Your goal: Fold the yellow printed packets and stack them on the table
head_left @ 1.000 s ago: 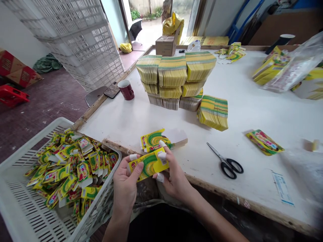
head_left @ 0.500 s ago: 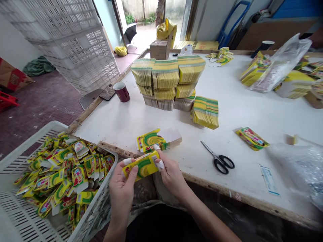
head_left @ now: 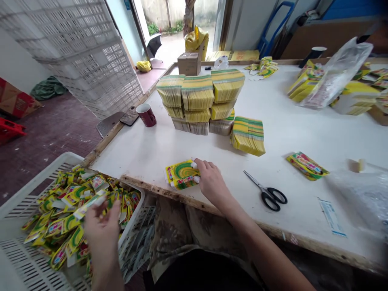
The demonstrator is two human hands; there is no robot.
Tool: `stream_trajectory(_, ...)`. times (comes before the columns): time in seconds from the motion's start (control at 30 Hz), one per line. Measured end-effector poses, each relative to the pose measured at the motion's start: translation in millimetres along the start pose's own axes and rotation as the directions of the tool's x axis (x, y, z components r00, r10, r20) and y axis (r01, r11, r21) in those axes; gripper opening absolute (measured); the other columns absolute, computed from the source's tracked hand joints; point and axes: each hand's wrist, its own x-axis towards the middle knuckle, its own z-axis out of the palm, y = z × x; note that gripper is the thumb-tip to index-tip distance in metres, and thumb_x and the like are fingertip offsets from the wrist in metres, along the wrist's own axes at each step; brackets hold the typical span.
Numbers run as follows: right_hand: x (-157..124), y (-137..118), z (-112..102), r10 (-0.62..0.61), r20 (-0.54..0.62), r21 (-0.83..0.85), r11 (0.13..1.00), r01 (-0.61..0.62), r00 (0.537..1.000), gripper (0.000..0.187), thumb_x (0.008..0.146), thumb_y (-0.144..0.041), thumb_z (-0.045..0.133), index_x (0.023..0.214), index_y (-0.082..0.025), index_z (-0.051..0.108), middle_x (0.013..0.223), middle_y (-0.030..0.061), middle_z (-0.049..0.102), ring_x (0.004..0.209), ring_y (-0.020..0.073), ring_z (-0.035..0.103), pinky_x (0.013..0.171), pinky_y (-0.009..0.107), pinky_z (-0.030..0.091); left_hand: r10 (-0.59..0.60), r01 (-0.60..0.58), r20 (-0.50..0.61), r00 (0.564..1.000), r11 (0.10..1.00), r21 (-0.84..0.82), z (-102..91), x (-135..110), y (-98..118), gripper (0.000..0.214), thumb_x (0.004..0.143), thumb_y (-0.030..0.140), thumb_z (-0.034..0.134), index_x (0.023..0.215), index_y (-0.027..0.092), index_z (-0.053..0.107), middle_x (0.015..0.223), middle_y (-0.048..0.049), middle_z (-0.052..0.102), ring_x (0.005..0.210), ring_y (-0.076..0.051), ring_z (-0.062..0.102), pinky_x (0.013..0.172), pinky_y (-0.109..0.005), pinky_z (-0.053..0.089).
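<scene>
Table [head_left: 303, 125] white, worn wooden edge; right hand [head_left: 210, 182] pinching flat cartons [head_left: 181, 174]; left hand [head_left: 101, 230] open over crate [head_left: 18, 198].

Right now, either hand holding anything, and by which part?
Left hand: blurred over the crate, cannot tell. Right hand: fingertips on the right end of the small carton stack.

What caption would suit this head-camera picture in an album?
Left hand over a white crate of folded cartons, right hand on a small carton stack at the table edge.

Bare arms, taped fingertips
Both forearms are sleeveless; the right hand [head_left: 212, 184] wears white tape wraps on its fingertips [head_left: 196, 179], and the blurred left hand [head_left: 101, 234] shows a pale fingertip too.
</scene>
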Motion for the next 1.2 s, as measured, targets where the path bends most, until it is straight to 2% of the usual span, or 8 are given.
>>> stream_trajectory(0.17, -16, -12, -4, 0.063, -0.1, 0.334, 0.942, -0.026, 0.993, 0.049, 0.076, -0.001, 0.054, 0.121, -0.018, 0.043, 0.094, 0.0068, 0.06, 0.084, 0.0217, 0.058, 0.076, 0.035, 0.048, -0.005, 0.167, 0.368, 0.93, 0.897, -0.409, 63.6, -61, 17, 0.076, 0.058, 0.056, 0.082, 0.121, 0.024, 0.053, 0.119, -0.0093, 0.057, 0.106, -0.024, 0.058, 0.084, -0.032, 0.053)
stream_trajectory(0.27, -38, -35, -2, 0.117, -0.039, 0.73, 0.681, -0.051, 0.992, 0.054, 0.076, -0.009, 0.061, 0.122, -0.024, 0.037, 0.084, -0.0017, 0.056, 0.067, 0.0138, 0.055, 0.061, 0.025, 0.046, 0.112, 0.197, 0.416, 0.903, 0.752, -0.629, 79.2, -92, 36, 0.093, 0.042, 0.072, 0.08, 0.121, 0.028, 0.054, 0.125, -0.0084, 0.054, 0.116, -0.029, 0.053, 0.092, -0.037, 0.051)
stream_trajectory(0.43, -74, -72, 7, 0.016, 0.223, 0.933, 0.287, -0.218, 0.975, 0.052, 0.079, -0.017, 0.065, 0.124, -0.025, 0.04, 0.087, -0.0016, 0.055, 0.074, 0.0128, 0.055, 0.063, 0.023, 0.046, -0.08, 0.367, 0.435, 0.897, 0.685, -0.63, 86.4, -107, 63, 0.066, 0.065, 0.082, 0.054, 0.092, 0.022, 0.064, 0.082, -0.0048, 0.062, 0.082, -0.023, 0.062, 0.076, -0.034, 0.055)
stream_trajectory(0.53, -80, -78, 10, -0.014, 0.26, 0.921, 0.305, -0.243, 0.966, 0.059, 0.072, -0.019, 0.073, 0.123, -0.025, 0.046, 0.087, -0.0018, 0.055, 0.079, 0.0148, 0.053, 0.07, 0.026, 0.047, -0.163, 0.406, 0.404, 0.9, 0.649, -0.644, 90.0, -102, 67, 0.068, 0.067, 0.086, 0.046, 0.081, 0.022, 0.063, 0.067, -0.0016, 0.056, 0.065, -0.017, 0.057, 0.064, -0.028, 0.054)
stream_trajectory(0.67, -73, -67, 12, 0.092, 0.271, 0.895, 0.342, -0.286, 0.958, 0.042, 0.072, -0.022, 0.073, 0.111, -0.023, 0.056, 0.082, -0.0026, 0.057, 0.074, 0.0144, 0.054, 0.064, 0.024, 0.046, -0.173, 0.436, 0.463, 0.87, 0.707, -0.557, 88.8, -106, 56, 0.08, 0.06, 0.092, 0.043, 0.088, 0.021, 0.068, 0.08, -0.0071, 0.066, 0.081, -0.025, 0.063, 0.066, -0.032, 0.055)
stream_trajectory(0.87, -64, -41, -5, -0.015, -0.007, 0.752, 0.659, 0.015, 1.0, 0.01, 0.088, -0.021, 0.058, 0.082, -0.02, 0.067, 0.071, 0.0008, 0.062, 0.064, 0.0144, 0.057, 0.059, 0.024, 0.046, -0.094, 0.255, 0.362, 0.927, 0.866, -0.43, 65.8, -96, 30, 0.025, 0.068, 0.038, 0.081, 0.085, 0.022, 0.072, 0.082, -0.0006, 0.073, 0.084, -0.016, 0.066, 0.083, -0.026, 0.052)
stream_trajectory(1.07, -65, -24, -29, -0.326, -0.104, 0.379, 0.861, 0.34, 0.94, 0.031, 0.092, -0.01, 0.046, 0.1, -0.027, 0.07, 0.085, 0.0034, 0.07, 0.08, 0.0187, 0.059, 0.079, 0.036, 0.049, 0.053, 0.243, 0.66, 0.749, 0.905, -0.349, 28.6, -44, 52, 0.099, 0.048, 0.085, 0.064, 0.12, 0.017, 0.065, 0.113, -0.0174, 0.07, 0.104, -0.036, 0.065, 0.09, -0.045, 0.052)
stream_trajectory(1.2, -70, -28, -31, -0.479, -0.017, 0.288, 0.838, 0.463, 0.878, 0.031, 0.094, -0.014, 0.051, 0.107, -0.037, 0.067, 0.088, -0.0029, 0.072, 0.1, 0.0197, 0.06, 0.116, 0.053, 0.02, 0.004, -0.028, 0.808, 0.59, 1.0, 0.015, 27.5, -55, 66, 0.088, 0.046, 0.048, 0.089, 0.126, 0.023, 0.061, 0.118, -0.0136, 0.068, 0.108, -0.035, 0.063, 0.093, -0.044, 0.05)
